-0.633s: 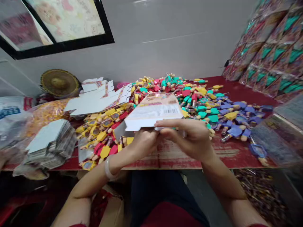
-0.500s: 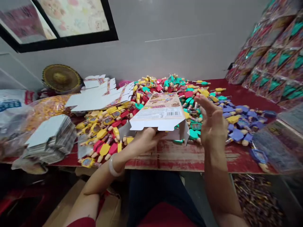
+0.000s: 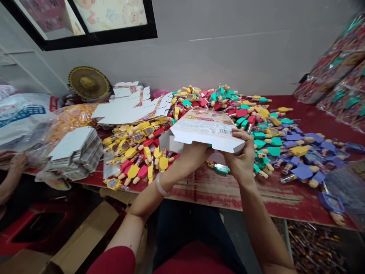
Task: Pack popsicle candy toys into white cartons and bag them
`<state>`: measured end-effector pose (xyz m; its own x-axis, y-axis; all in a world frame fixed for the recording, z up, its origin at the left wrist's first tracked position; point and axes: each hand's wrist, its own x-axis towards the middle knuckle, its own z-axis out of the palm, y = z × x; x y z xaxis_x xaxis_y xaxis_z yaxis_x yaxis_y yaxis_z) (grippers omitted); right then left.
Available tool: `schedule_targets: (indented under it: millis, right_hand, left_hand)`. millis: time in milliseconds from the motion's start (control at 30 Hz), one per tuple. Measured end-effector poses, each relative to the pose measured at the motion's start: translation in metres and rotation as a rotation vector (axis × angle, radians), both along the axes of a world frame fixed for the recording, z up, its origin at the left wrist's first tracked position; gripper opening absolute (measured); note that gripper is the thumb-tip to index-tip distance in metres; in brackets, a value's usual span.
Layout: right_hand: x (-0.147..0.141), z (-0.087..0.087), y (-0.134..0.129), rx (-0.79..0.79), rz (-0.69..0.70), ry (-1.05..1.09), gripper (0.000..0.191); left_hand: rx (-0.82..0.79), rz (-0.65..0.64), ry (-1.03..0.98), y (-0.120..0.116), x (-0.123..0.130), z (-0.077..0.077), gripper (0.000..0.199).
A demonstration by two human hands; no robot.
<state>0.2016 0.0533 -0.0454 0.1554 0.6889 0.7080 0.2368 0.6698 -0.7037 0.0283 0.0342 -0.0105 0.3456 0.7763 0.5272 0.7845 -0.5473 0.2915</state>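
Observation:
A printed cardboard box [image 3: 203,123] with white open flaps is held above the front of the red table. My left hand [image 3: 195,156] reaches in beneath its near flap; the fingertips are hidden by the card. At the box's right corner, my right hand [image 3: 242,158] is closed on it, thumb below and fingers along the side. Behind and around the box lie small toy pieces: yellow and red ones [image 3: 132,173] on the left, green ones [image 3: 259,144] and purple ones [image 3: 305,171] on the right.
Flat white box blanks [image 3: 122,108] lie at the back left, near a stack of folded cartons [image 3: 75,152]. Another person's hand [image 3: 18,163] shows at the far left. Bagged packs [image 3: 339,76] rise at the right. A bin of small pieces [image 3: 316,247] is below the table.
My right hand has come in from the right, where it was raised and open, and now grips the box's right side. The view has shifted, and another person's hand shows at far left.

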Motion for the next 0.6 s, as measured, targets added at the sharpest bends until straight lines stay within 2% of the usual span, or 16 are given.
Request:
schedule_targets:
  millis: [100,167,200,233,267,333,400,467,533,600]
  right_hand:
    - [0.004,0.008,0.004,-0.009,-0.021,0.111,0.044]
    - [0.014,0.017,0.005,-0.004,-0.021,0.151,0.043]
    - [0.017,0.021,0.004,-0.001,-0.018,0.159,0.042]
    - [0.020,0.024,0.003,-0.002,-0.010,0.156,0.040]
    - [0.020,0.026,0.001,-0.003,-0.004,0.145,0.038]
    - [0.017,0.025,-0.003,0.004,-0.010,0.114,0.036]
    - [0.013,0.021,-0.008,0.014,-0.032,0.089,0.036]
    - [0.012,0.018,-0.012,0.005,-0.039,0.077,0.040]
    - [0.015,0.020,-0.015,-0.043,0.025,0.080,0.043]
    - [0.018,0.026,-0.016,-0.110,0.168,0.142,0.042]
  left_hand:
    - [0.282,-0.030,-0.277,-0.038,-0.032,0.003,0.026]
    - [0.549,-0.031,-0.653,-0.044,-0.064,0.008,0.030]
    - [0.620,-0.037,-0.806,-0.038,-0.079,0.011,0.036]
    - [0.560,-0.063,-0.899,-0.027,-0.092,0.012,0.047]
    - [0.415,-0.103,-0.940,-0.013,-0.101,0.012,0.059]
    - [-0.025,-0.239,-0.904,0.015,-0.108,0.010,0.069]
    - [-0.332,-0.367,-0.853,0.032,-0.101,0.006,0.078]
    - [-0.393,-0.357,-0.847,0.036,-0.086,0.002,0.079]
    - [-0.306,-0.237,-0.867,0.031,-0.071,-0.002,0.071]
    - [-0.183,-0.118,-0.889,0.025,-0.059,-0.005,0.058]
